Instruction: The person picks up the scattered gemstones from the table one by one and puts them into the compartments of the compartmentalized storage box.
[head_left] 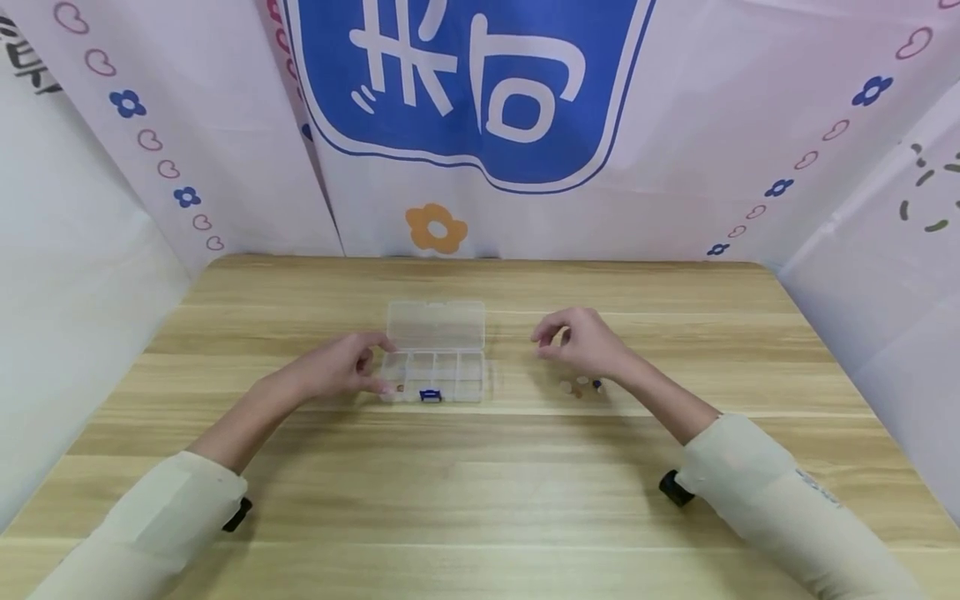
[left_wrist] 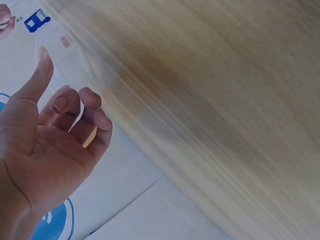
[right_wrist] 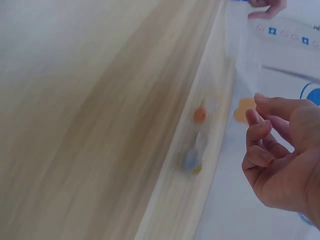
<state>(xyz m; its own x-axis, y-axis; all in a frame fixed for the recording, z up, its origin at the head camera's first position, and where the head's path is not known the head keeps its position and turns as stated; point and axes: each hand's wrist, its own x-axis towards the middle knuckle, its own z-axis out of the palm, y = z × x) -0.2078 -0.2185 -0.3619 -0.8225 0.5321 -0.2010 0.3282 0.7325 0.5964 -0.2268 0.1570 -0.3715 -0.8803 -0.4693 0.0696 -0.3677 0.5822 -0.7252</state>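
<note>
Below, see pale wood-grain tabletop (head_left: 465, 492); beyond, white fabric backdrop (head_left: 690, 117). Cannot tell whether pinching anything with curled right hand (head_left: 583, 340), near small white, orange and blue pieces (head_left: 582, 381), blurred from right wrist. On tabletop, clear plastic compartment box (head_left: 446, 373), gripped and partly covered by left hand (head_left: 345, 365).

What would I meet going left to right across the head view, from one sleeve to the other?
Left sleeve, left hand, clear compartment box with its lid open, right hand, right sleeve.
</note>
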